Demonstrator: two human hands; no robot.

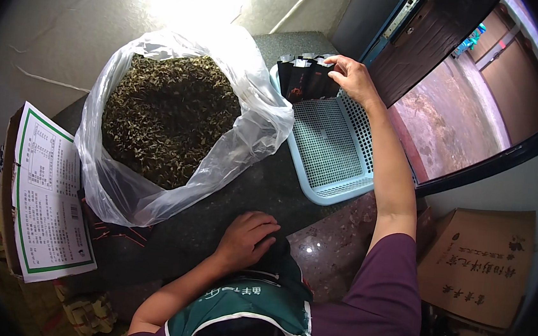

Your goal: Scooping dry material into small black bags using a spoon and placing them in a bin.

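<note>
My right hand reaches to the far end of a light blue plastic basket. Its fingertips are at the silvery top of one of several black packets, which stand upright together there. Whether the fingers grip that packet or only touch it, I cannot tell. My left hand is at the near edge of the dark stone counter, fingers loosely bent and holding nothing. Beyond it stands a large clear plastic bag, its mouth rolled wide around dried leaves that look like loose tea.
At the left, a cardboard box bears a printed sheet. Thin dark strips with red marks lie beside the bag. Yellow packs are below left. An open door stands at the upper right, a cardboard carton at the right.
</note>
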